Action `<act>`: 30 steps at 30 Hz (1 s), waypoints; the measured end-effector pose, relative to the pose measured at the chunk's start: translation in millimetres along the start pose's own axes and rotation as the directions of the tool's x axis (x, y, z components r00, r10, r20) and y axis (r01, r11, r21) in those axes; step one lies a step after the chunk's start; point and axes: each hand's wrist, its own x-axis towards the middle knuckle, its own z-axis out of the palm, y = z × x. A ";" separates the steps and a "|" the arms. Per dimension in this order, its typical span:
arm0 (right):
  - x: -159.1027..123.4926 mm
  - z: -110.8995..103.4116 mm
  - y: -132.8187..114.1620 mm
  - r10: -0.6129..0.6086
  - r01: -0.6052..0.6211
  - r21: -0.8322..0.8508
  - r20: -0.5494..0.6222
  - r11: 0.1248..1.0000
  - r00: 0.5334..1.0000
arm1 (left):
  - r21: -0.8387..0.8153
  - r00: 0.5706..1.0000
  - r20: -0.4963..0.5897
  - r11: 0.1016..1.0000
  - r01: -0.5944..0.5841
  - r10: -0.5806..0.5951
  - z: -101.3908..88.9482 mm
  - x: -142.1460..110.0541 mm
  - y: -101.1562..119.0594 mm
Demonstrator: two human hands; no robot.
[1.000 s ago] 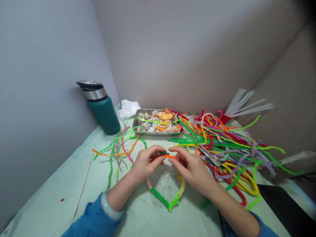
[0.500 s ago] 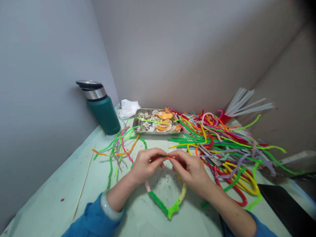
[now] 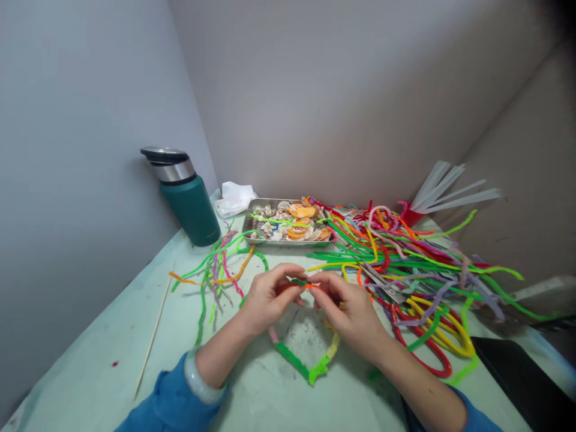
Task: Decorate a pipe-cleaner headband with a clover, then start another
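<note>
Your left hand [image 3: 265,298] and your right hand [image 3: 346,306] have barely moved in the last second; they stay close together above the table [image 3: 103,372], with the tips almost touching. The fingers of both hands are pinched shut on the top of a fuzzy wire loop [image 3: 310,366], right where its orange and green ends meet. Half a second ago the loop hung a bit straighter; now it has swung a little, and its bright green point sits just below your right hand. That looks like a small twist at the join, so the two ends seem to be getting wound together while the loop keeps its shape. Just past your right fingers lie a pair of scissors [image 3: 382,283] on a big pile of fuzzy wires [image 3: 418,264]. Beyond your fingertips is a metal tray [image 3: 248,225] with shells in it. Farther off past your left fingers stands a green bottle [image 3: 189,204], and a thin wooden stick [image 3: 153,336] lies well out to the left.
</note>
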 end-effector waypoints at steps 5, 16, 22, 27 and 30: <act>-2.2 -4.7 -0.3 -0.060 0.064 0.027 -0.134 0.998 0.989 | -0.191 0.979 0.009 0.961 0.200 -0.202 -1.6 2.7 4.2; 8.4 -20.6 -4.3 -0.397 0.342 -0.264 -0.196 0.902 0.896 | -0.206 0.992 -0.060 0.974 0.095 -0.110 -14.2 3.4 16.3; 7.7 -25.1 3.9 -0.464 0.392 -0.348 -0.152 0.852 0.873 | -0.125 0.995 -0.023 0.988 0.092 -0.095 -17.1 2.3 21.3; 5.5 -25.4 3.8 -0.527 0.445 -0.405 -0.112 0.799 0.843 | -0.009 0.998 -0.014 0.999 0.053 -0.054 -14.2 -0.2 28.2; 4.8 -23.7 0.9 -0.553 0.469 -0.441 -0.077 0.765 0.830 | 0.084 0.999 -0.015 0.995 0.045 -0.044 -10.7 -1.9 33.2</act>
